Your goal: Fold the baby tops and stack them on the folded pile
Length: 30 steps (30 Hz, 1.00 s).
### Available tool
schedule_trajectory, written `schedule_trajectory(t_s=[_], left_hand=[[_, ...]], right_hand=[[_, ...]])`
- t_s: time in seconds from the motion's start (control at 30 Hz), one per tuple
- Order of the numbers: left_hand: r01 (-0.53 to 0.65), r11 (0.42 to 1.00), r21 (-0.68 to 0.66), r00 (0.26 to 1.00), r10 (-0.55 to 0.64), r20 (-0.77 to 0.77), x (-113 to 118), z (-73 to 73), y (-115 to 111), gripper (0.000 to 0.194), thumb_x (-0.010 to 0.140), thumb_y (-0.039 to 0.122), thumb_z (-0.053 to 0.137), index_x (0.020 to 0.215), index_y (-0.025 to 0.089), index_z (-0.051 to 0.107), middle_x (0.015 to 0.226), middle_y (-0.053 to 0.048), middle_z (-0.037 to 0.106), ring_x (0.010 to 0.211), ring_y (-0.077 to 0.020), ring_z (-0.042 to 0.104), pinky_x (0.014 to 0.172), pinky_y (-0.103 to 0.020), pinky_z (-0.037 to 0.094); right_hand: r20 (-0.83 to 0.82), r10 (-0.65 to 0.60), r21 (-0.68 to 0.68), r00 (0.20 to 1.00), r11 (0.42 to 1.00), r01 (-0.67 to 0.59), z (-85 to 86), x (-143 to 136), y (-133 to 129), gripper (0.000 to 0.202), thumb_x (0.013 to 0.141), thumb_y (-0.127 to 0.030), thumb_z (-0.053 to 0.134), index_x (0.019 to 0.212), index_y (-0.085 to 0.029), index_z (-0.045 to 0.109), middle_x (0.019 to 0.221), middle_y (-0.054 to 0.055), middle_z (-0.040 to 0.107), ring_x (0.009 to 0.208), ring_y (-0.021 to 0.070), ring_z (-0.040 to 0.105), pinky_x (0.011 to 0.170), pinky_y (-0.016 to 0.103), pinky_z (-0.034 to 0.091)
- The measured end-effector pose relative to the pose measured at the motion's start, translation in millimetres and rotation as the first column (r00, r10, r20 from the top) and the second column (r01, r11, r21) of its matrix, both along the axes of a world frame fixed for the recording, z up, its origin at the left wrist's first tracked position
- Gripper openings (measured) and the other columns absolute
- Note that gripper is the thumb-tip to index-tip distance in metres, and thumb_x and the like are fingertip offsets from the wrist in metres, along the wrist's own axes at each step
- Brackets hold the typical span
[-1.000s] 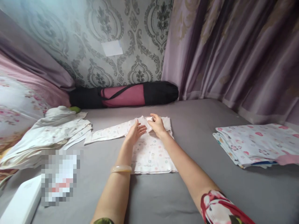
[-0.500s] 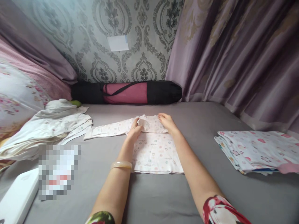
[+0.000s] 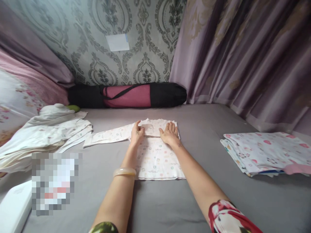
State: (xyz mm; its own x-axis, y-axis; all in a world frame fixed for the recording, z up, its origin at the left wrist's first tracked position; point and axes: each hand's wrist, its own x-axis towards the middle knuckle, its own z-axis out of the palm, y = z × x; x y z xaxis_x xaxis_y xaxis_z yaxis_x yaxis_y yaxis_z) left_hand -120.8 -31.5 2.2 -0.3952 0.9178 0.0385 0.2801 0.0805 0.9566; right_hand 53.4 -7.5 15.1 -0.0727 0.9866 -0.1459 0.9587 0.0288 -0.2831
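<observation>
A small pale long-sleeved shirt (image 3: 159,158) with a tiny print lies on the grey bed sheet. One sleeve (image 3: 109,134) stretches out to the left, while the right sleeve is folded across the upper body. My right hand (image 3: 170,134) lies flat on that folded layer, fingers extended. At the shirt's left side, where the outstretched sleeve joins, my left hand (image 3: 137,132) rests on edge with thumb and index finger apart; its other fingers are partly hidden. A pale bangle (image 3: 124,171) circles the left wrist.
Crumpled light clothes (image 3: 43,132) are heaped at left, near a white box-like object (image 3: 16,204) and a blurred-out item (image 3: 55,184). Folded printed cloths (image 3: 267,149) are stacked at right. A black and pink roll bag (image 3: 126,95) lies along the wall.
My right hand has moved left and inward from the shirt's right edge and now presses flat on the folded sleeve. My left hand stays by the left shoulder. The view has shifted slightly.
</observation>
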Motion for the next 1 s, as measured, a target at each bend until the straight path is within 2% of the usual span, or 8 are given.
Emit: schedule_trajectory(t_s=[0.1,0.27,0.43,0.6,0.77,0.83,0.93,1.0], left_hand=[[-0.003,1.0,0.008,0.997,0.004,-0.073,-2.0,-0.4,-1.1,0.057,0.077,0.021,0.051,0.134,0.021,0.053,0.079,0.0,0.059,0.053,-0.0101,0.045,0.045,-0.019,0.035],[-0.003,1.0,0.016,0.987,0.006,-0.159,-2.2,-2.2,-0.1,0.039,0.079,0.016,0.045,0.109,0.02,0.069,0.069,0.001,0.054,0.053,-0.0106,0.045,0.052,-0.022,0.041],[-0.06,0.997,0.055,0.97,0.071,-0.234,-3.2,-2.8,0.9,0.048,0.081,0.014,0.048,0.127,0.02,0.06,0.08,-0.001,0.063,0.07,-0.0143,0.058,0.075,-0.027,0.048],[-0.095,0.996,-0.003,0.94,0.089,-0.328,-5.4,-1.9,-0.4,0.049,0.083,0.019,0.054,0.133,0.016,0.053,0.085,-0.004,0.066,0.085,-0.0193,0.062,0.086,-0.031,0.047],[-0.089,0.993,0.081,0.826,0.118,-0.551,-4.1,0.8,-4.4,0.046,0.084,0.014,0.05,0.129,0.016,0.056,0.107,-0.013,0.061,0.103,-0.0249,0.057,0.093,-0.037,0.045],[-0.013,0.996,0.084,0.779,0.063,-0.624,-2.7,2.7,-6.9,0.039,0.085,0.017,0.051,0.123,0.019,0.061,0.11,-0.012,0.06,0.108,-0.0265,0.053,0.095,-0.038,0.044],[0.123,0.992,-0.017,0.735,-0.102,-0.671,-0.4,4.4,-10.3,0.028,0.088,0.022,0.051,0.111,0.021,0.067,0.105,-0.01,0.063,0.104,-0.0261,0.051,0.094,-0.037,0.043],[0.142,0.987,-0.069,0.711,-0.15,-0.687,0.9,4.7,-11.8,0.026,0.089,0.023,0.05,0.108,0.021,0.067,0.107,-0.01,0.062,0.103,-0.0257,0.051,0.095,-0.036,0.042]], right_hand=[[0.046,-0.057,0.03,0.997,0.998,0.056,-2.6,0.7,2.0,0.077,0.099,-0.049,0.022,0.152,0.005,0.013,0.161,0.021,0.004,0.149,0.0313,0.0,0.119,0.043,0.001],[0.097,-0.116,0.044,0.989,0.993,0.112,-3.6,5.5,4.7,0.075,0.099,-0.047,0.023,0.152,0.006,0.014,0.161,0.023,0.007,0.148,0.0324,0.007,0.118,0.042,0.009],[0.139,-0.086,0.025,0.987,0.996,0.083,-2.7,11.5,5.7,0.072,0.1,-0.044,0.022,0.152,0.006,0.016,0.161,0.021,0.01,0.148,0.031,0.01,0.118,0.04,0.01],[0.141,-0.071,0.025,0.988,0.997,0.068,1.8,12.8,4.8,0.071,0.1,-0.043,0.021,0.152,0.005,0.017,0.161,0.021,0.01,0.148,0.031,0.009,0.119,0.041,0.01],[0.127,0.007,0.031,0.992,0.999,-0.011,6.9,8.6,1.2,0.067,0.1,-0.039,0.02,0.153,0.002,0.016,0.162,0.018,0.008,0.149,0.028,0.004,0.119,0.04,0.006],[0.121,0.009,0.023,0.993,1.0,-0.012,4.6,6.6,0.4,0.069,0.1,-0.041,0.019,0.153,0.003,0.015,0.162,0.019,0.007,0.149,0.0285,0.004,0.119,0.04,0.006],[0.134,0.0,0.026,0.991,1.0,-0.003,-1.1,5.5,0.6,0.071,0.1,-0.044,0.019,0.153,0.004,0.015,0.162,0.02,0.006,0.149,0.0297,0.004,0.119,0.041,0.005],[0.136,0.0,0.027,0.991,1.0,-0.004,-3.6,5.6,1.3,0.071,0.1,-0.045,0.018,0.153,0.003,0.015,0.162,0.019,0.006,0.149,0.0298,0.004,0.119,0.042,0.006]])
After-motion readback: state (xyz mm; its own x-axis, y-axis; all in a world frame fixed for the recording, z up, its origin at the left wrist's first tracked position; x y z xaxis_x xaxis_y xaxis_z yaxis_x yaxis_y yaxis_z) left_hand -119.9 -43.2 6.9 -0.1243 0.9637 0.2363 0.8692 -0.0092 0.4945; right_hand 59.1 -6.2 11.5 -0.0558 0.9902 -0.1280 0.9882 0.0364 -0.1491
